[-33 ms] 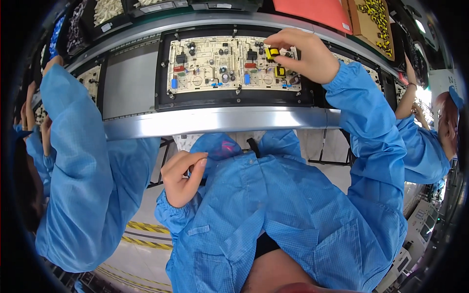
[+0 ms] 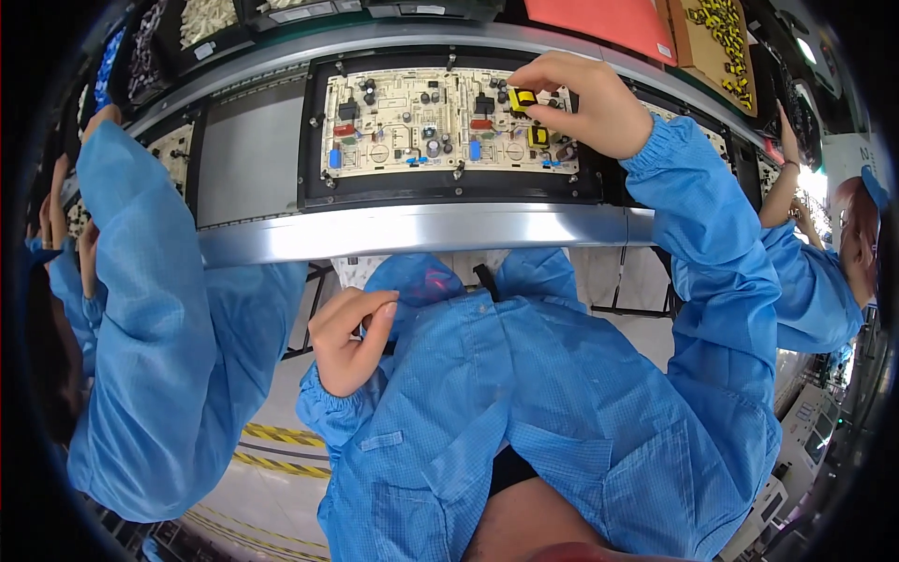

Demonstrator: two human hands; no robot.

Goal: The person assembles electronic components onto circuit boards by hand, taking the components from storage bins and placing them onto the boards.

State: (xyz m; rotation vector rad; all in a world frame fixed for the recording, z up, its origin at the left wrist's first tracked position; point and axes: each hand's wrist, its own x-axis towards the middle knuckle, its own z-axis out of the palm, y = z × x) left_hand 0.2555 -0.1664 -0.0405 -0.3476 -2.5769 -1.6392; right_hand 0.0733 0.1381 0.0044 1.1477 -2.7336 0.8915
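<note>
My right hand [image 2: 595, 105] is over the right part of a cream circuit board [image 2: 393, 161], its thumb and fingers closed on a small yellow-and-black transformer [image 2: 522, 100]. That transformer is at the board's surface; whether its pins are in the holes is hidden. Just below it, a second yellow-and-black transformer [image 2: 537, 137] stands on the board. Around them are red, blue and black components. A black frame [image 2: 375, 190] with metal posts carries the board. In front of my body, below the metal rail, my left hand [image 2: 348, 339] is curled closed, with nothing visible in it.
A metal rail [image 2: 412, 234] runs along the near side of the line. Beyond the far rail are a cardboard box [image 2: 698, 70] of yellow-and-black transformers, a red sheet [image 2: 599, 26] and black bins of parts. Co-workers in blue sleeves [image 2: 154, 309] are close on both sides.
</note>
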